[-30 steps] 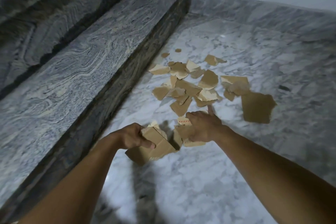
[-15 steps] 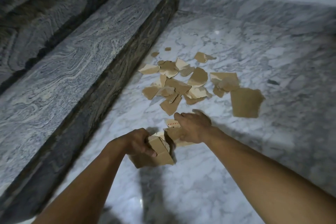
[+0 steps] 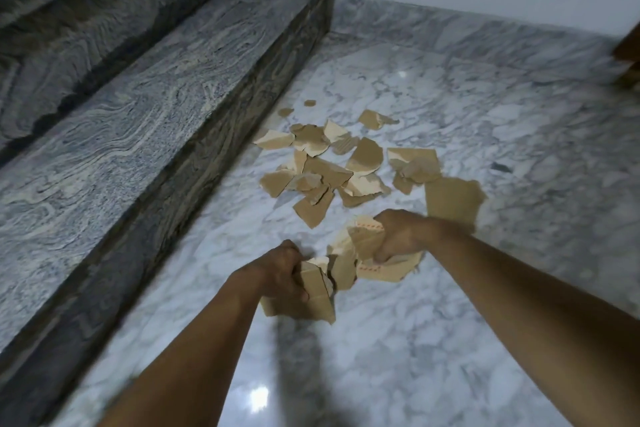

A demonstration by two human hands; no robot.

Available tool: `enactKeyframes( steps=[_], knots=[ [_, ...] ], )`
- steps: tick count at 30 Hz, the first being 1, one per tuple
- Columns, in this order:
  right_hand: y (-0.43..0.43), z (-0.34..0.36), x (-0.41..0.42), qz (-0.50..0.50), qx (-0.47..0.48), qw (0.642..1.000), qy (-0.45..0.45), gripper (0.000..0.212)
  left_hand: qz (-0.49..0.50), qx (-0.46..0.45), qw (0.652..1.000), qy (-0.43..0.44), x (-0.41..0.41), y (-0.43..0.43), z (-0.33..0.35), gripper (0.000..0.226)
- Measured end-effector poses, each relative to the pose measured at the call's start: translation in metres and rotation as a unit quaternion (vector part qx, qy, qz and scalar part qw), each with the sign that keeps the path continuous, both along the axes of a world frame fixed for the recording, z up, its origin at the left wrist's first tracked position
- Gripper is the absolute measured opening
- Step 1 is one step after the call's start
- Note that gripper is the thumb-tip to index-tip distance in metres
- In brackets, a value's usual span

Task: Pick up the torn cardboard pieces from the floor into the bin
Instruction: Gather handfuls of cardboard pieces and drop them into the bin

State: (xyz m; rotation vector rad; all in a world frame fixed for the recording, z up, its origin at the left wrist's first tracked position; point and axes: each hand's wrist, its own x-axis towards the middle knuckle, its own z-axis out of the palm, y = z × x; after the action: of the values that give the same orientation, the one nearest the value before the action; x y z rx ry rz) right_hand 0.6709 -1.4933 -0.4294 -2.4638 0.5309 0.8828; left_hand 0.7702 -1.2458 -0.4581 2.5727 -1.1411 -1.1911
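Meanwhile, left hand (image 3: 277, 274) and right hand (image 3: 401, 236) are each clenching cardboard pieces (image 3: 313, 303); loosely bunched edges are threatening to slip free.

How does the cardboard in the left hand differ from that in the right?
Colour: the left bundle, gripped by the left hand, is plain brown; the right bundle, gripped by the right hand, is paler with red dotted print. Position: the left bundle is nearer the step, the right bundle nearer the floor pile. Shared: both are torn cardboard.
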Motion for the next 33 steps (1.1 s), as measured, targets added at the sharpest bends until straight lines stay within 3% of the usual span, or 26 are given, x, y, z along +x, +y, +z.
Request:
enactKeyframes(
  steps=[3,6,10,12,14,16,20,26,28,30,33],
  knots=[
    [0.014,-0.014,-0.011,0.046,-0.02,0.998,0.026,0.092,0.01,0.034,0.999,0.007,0.015,0.001,0.013,0.027],
    [0.001,-0.014,-0.024,0.04,-0.017,0.995,0.086,0.082,0.009,0.046,0.999,0.016,0.027,-0.006,0.028,0.035],
    [-0.04,0.006,-0.028,0.012,-0.049,0.994,0.093,0.095,-0.025,-0.002,0.999,0.027,0.009,-0.044,0.023,0.05],
    [-0.055,0.018,-0.031,0.025,-0.107,0.991,0.074,0.081,-0.053,-0.016,0.998,-0.01,-0.011,-0.066,0.01,0.061],
    [-0.062,0.021,-0.039,0.05,-0.195,0.979,-0.004,0.056,-0.063,-0.032,0.996,-0.058,-0.027,-0.08,-0.001,0.067],
    [-0.062,0.015,-0.049,0.076,-0.256,0.962,-0.062,0.045,-0.055,-0.024,0.994,-0.088,-0.03,-0.087,-0.009,0.069],
    [-0.05,-0.008,-0.07,0.061,-0.246,0.964,-0.081,0.027,-0.048,-0.019,0.996,-0.073,-0.028,-0.088,-0.012,0.075],
    [-0.063,-0.018,-0.073,-0.016,-0.183,0.979,-0.082,0.029,-0.007,-0.012,1.0,-0.01,-0.029,-0.084,-0.005,0.075],
    [-0.071,-0.016,-0.074,-0.063,-0.135,0.986,-0.071,0.031,0.012,-0.004,1.0,0.029,-0.022,-0.08,0.002,0.065],
    [-0.08,-0.006,-0.073,-0.118,-0.106,0.984,-0.077,0.038,0.015,-0.008,0.999,0.05,-0.011,-0.076,0.014,0.04],
    [-0.097,0.014,-0.069,-0.122,-0.128,0.98,-0.091,0.05,0.008,-0.023,0.998,0.056,0.005,-0.081,0.033,0.023]
  ],
)
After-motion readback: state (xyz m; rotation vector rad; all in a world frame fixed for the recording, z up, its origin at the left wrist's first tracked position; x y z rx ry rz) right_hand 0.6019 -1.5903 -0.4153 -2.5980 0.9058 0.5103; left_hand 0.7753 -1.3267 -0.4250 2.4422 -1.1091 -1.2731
